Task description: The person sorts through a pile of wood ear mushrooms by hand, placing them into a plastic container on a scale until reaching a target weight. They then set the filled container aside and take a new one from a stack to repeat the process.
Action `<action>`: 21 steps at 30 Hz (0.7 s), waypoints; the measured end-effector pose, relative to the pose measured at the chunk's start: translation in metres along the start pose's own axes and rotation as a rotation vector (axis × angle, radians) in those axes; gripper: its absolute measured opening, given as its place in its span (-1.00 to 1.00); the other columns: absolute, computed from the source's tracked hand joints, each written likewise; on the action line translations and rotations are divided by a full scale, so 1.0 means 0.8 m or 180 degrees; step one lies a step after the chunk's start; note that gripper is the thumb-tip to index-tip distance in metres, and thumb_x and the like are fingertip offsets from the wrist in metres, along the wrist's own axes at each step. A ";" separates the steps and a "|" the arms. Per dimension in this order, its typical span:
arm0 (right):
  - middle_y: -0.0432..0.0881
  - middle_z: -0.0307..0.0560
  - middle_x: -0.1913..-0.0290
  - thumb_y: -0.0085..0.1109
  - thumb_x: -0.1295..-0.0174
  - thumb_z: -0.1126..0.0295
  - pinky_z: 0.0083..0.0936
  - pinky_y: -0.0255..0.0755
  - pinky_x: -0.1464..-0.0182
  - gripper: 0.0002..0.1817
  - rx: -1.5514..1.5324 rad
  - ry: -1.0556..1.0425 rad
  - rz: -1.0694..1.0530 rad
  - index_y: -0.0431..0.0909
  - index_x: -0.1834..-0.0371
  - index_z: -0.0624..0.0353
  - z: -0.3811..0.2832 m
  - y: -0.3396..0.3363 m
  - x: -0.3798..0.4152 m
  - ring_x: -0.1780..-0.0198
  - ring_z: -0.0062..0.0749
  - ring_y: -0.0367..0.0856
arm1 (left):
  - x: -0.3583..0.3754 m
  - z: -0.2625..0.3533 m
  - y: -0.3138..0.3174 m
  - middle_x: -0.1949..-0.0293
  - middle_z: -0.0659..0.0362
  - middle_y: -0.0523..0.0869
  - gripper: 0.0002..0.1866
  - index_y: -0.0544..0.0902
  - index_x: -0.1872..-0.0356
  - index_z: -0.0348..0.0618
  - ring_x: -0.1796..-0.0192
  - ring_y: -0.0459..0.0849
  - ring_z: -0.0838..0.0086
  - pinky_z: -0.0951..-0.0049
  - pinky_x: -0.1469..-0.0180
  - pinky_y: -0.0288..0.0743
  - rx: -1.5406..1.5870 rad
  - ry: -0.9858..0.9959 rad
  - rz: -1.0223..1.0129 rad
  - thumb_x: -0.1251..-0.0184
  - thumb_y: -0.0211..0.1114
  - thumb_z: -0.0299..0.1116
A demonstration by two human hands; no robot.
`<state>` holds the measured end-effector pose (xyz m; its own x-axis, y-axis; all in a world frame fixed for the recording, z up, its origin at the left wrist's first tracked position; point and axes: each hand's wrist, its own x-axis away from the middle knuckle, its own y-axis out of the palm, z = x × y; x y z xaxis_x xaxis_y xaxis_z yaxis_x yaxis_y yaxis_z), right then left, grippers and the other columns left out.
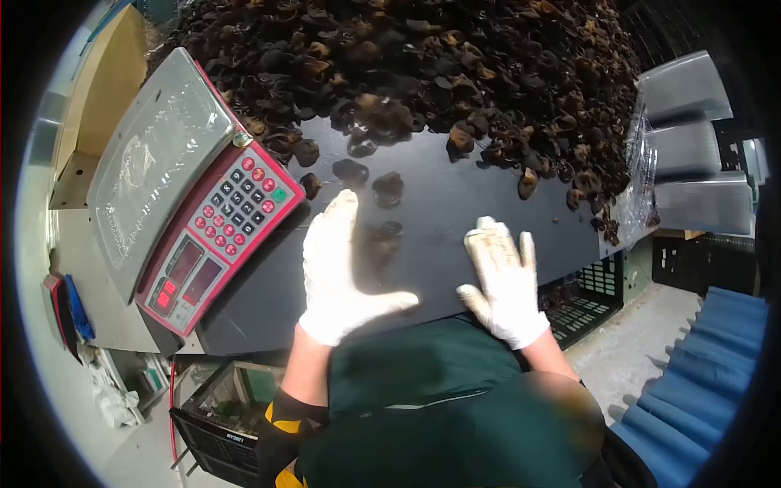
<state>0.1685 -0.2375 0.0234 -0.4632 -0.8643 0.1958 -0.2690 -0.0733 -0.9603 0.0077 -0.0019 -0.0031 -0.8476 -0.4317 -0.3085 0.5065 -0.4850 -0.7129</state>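
Observation:
My left hand (335,268), in a white glove, is held over the dark tabletop (439,244) with its thumb spread from the fingers and nothing in it. To the right, my right hand (500,281), also white-gloved with stained fingers, is flat and open, fingers slightly apart. Beyond both hands lies a large heap of dark brown, curled pieces (423,57) that look like wood ear mushrooms. A few loose dark pieces (389,189) lie just past my left fingertips. Whether my palms touch the table cannot be made out.
A red and grey digital scale (236,211) with a wide plate stands at the left. Stacks of clear plastic sheets or bags (687,146) sit at the right. Crates are below the table, a black one (215,439) left and a green one (594,297) right. Blue corrugated material (700,382) lies lower right.

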 end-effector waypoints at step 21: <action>0.21 0.21 -0.68 0.25 -0.39 0.18 0.19 -0.10 -0.66 -0.29 0.0077 0.0426 0.2410 0.37 -0.62 -0.05 0.127 -0.044 -0.155 -0.67 0.18 0.16 | -0.071 0.044 0.045 -0.39 -0.05 0.59 -0.09 0.56 -0.42 -0.15 -0.49 0.45 -0.18 -0.07 -0.55 0.29 -0.0115 0.0346 -0.0581 0.09 0.69 -0.23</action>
<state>0.3211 -0.1780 0.0130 -0.6123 -0.6158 -0.4959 0.1801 0.5022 -0.8458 0.0798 -0.0214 0.0109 -0.9378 -0.2537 -0.2368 0.3386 -0.5192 -0.7847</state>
